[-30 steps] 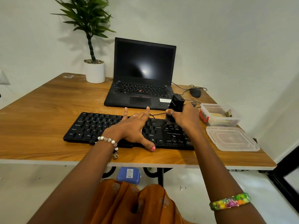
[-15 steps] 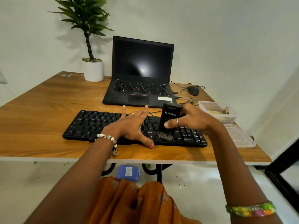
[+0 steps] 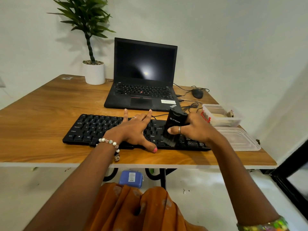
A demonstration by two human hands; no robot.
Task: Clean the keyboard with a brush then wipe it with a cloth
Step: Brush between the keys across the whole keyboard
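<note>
Keyboard [image 3: 93, 129] lay nine-to-three across the table [image 3: 41, 114]; left hand [image 3: 135, 129] pressed flat mid-board, right hand [image 3: 195, 129] at three o'clock gripping the brush [image 3: 173, 125], bristles on the near-right keys.

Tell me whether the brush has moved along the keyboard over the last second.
Yes. The brush in the right hand has come from the far right of the keyboard toward its middle and near edge, closer to the resting left hand.

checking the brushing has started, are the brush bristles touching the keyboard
Touching. The head view shows the brush bristles splayed against the keyboard keys, no gap.
</note>
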